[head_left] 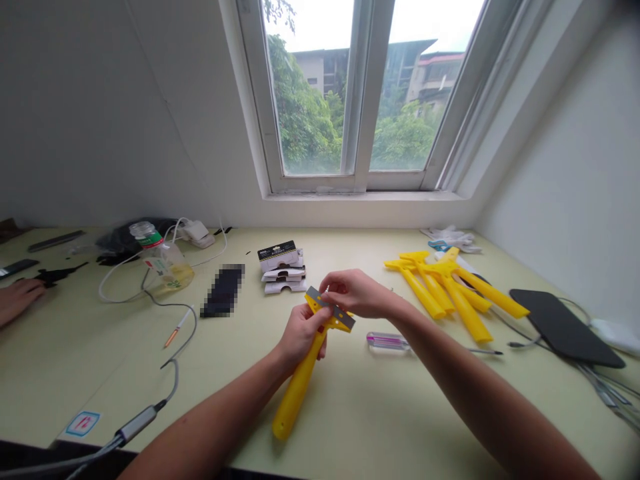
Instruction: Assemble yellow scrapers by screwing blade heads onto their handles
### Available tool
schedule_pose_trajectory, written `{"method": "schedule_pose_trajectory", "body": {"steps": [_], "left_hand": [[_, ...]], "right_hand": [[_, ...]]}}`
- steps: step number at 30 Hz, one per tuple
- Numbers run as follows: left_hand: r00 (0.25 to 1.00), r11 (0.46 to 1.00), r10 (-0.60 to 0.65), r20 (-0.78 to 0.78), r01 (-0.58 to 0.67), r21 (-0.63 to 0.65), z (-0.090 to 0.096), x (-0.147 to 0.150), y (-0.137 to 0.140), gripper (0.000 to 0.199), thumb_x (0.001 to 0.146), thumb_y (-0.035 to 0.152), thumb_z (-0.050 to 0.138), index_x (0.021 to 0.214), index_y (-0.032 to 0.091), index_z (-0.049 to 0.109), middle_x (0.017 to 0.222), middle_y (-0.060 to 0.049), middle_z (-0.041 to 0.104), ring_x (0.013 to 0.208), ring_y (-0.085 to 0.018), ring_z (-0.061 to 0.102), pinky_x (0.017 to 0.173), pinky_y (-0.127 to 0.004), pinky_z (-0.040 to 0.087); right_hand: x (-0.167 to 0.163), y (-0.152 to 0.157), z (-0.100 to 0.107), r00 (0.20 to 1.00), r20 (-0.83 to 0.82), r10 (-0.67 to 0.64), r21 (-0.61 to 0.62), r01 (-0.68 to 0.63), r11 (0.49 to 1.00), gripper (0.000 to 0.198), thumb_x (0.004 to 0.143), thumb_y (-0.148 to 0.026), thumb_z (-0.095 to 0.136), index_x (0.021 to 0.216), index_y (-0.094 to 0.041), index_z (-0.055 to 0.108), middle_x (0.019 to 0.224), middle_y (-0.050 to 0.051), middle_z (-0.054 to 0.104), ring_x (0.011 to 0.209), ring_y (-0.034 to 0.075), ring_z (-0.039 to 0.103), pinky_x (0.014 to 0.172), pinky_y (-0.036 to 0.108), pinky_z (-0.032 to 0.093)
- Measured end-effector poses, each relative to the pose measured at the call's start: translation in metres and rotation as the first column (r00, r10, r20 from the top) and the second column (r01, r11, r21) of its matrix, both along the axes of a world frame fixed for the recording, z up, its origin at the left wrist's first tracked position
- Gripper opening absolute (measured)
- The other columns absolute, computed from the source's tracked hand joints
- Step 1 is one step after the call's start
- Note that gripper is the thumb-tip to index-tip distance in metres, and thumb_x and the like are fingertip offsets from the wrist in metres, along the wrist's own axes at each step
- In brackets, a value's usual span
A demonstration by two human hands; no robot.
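My left hand (302, 331) is closed around a yellow scraper (299, 390) near its head, thumb pressing on the grey metal blade (343, 318) that lies across it. The handle slants down toward the desk's front edge. Above the blade, the fingers of my right hand (353, 292) are pinched on a small shiny screw (327, 291), right at the scraper head. A screwdriver (389, 342) with a clear and purple handle lies under my right forearm, which hides part of its shaft. Several more yellow scrapers (453, 283) lie in a heap to the right.
Small opened boxes (283, 267) are stacked behind my hands. Leftward are a dark phone-like slab (223, 291), a bottle (167, 267) of yellowish liquid, a cigarette (179, 327) and cables. Another person's hand (23, 297) rests at far left. A black tablet-like pad (565, 327) lies right.
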State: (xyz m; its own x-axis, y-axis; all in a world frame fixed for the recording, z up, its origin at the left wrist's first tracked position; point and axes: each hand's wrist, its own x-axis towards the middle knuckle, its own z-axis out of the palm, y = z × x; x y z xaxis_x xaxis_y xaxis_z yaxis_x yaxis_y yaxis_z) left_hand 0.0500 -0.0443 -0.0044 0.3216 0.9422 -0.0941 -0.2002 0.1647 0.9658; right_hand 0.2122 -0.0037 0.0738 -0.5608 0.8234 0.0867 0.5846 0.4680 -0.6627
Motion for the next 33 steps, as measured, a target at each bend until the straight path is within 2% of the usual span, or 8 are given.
{"method": "schedule_pose_trajectory", "body": {"steps": [3,5,8,11,14,27,31,33], "left_hand": [[0.999,0.999,0.046,-0.008,-0.045,0.021,0.002,-0.001,0.002,0.04,0.079,0.051,0.066,0.072,0.015,0.051,0.041,0.006,0.044,0.027,-0.01,0.043,0.027,-0.018,0.029],[0.996,0.996,0.085,-0.02,-0.085,0.027,0.003,-0.003,0.004,0.041,0.078,0.052,0.067,0.071,0.015,0.051,0.041,0.007,0.043,0.027,-0.009,0.043,0.027,-0.017,0.029],[0.989,0.99,0.141,-0.034,-0.141,0.015,0.001,-0.006,0.011,0.042,0.076,0.054,0.068,0.071,0.016,0.051,0.04,0.008,0.041,0.027,-0.01,0.043,0.027,-0.017,0.029],[0.984,0.985,0.174,-0.023,-0.174,0.017,-0.003,-0.007,0.017,0.043,0.074,0.054,0.069,0.075,0.014,0.054,0.049,0.005,0.051,0.028,-0.009,0.044,0.026,-0.018,0.029],[0.979,0.98,0.2,-0.032,-0.2,0.002,-0.007,-0.007,0.022,0.046,0.071,0.056,0.069,0.075,0.013,0.055,0.062,0.0,0.059,0.029,-0.008,0.046,0.027,-0.018,0.031],[0.968,0.971,0.236,-0.089,-0.237,0.0,-0.019,0.002,0.05,0.046,0.068,0.057,0.07,0.078,0.014,0.056,0.064,0.0,0.06,0.031,-0.01,0.049,0.027,-0.02,0.033],[0.971,0.976,0.214,-0.102,-0.216,-0.005,-0.022,0.003,0.053,0.045,0.067,0.056,0.072,0.076,0.014,0.056,0.06,0.001,0.059,0.029,-0.011,0.049,0.025,-0.021,0.032],[0.974,0.98,0.197,-0.11,-0.2,-0.019,-0.023,0.004,0.054,0.045,0.066,0.055,0.073,0.073,0.014,0.056,0.059,0.0,0.058,0.027,-0.011,0.048,0.024,-0.021,0.03]], "right_hand": [[0.019,0.015,-0.005,0.988,0.119,-0.095,0.105,0.082,0.991,0.026,0.09,-0.031,0.047,0.101,-0.021,0.067,0.085,0.003,0.069,0.075,0.015,0.062,0.069,0.026,0.046],[0.039,0.029,-0.011,0.952,0.247,-0.18,0.143,0.148,0.979,0.032,0.089,-0.032,0.05,0.116,-0.02,0.063,0.104,0.008,0.069,0.099,0.02,0.062,0.085,0.031,0.046],[0.069,0.047,-0.024,0.901,0.385,-0.198,0.079,0.181,0.98,0.072,0.067,-0.034,0.075,0.134,-0.016,0.054,0.135,0.018,0.054,0.126,0.032,0.049,0.101,0.039,0.041],[0.084,0.056,-0.037,0.87,0.468,-0.155,-0.009,0.18,0.984,0.101,0.054,-0.046,0.082,0.144,-0.02,0.044,0.143,0.016,0.047,0.125,0.034,0.051,0.1,0.04,0.044],[0.081,0.056,-0.047,0.852,0.509,-0.124,-0.048,0.173,0.984,0.109,0.053,-0.055,0.08,0.148,-0.022,0.038,0.145,0.015,0.047,0.123,0.033,0.053,0.099,0.041,0.045],[0.064,0.046,-0.045,0.833,0.524,-0.175,0.114,0.134,0.984,0.076,0.06,-0.041,0.074,0.133,-0.024,0.057,0.128,0.015,0.056,0.119,0.038,0.052,0.105,0.055,0.033],[0.069,0.034,-0.036,0.86,0.466,-0.209,0.155,0.153,0.976,0.07,0.068,-0.04,0.069,0.135,-0.027,0.055,0.13,0.013,0.055,0.119,0.034,0.053,0.104,0.05,0.036],[0.076,0.023,-0.03,0.92,0.338,-0.198,0.098,0.175,0.98,0.067,0.074,-0.042,0.065,0.139,-0.032,0.049,0.134,0.01,0.053,0.119,0.029,0.054,0.101,0.043,0.041]]}}
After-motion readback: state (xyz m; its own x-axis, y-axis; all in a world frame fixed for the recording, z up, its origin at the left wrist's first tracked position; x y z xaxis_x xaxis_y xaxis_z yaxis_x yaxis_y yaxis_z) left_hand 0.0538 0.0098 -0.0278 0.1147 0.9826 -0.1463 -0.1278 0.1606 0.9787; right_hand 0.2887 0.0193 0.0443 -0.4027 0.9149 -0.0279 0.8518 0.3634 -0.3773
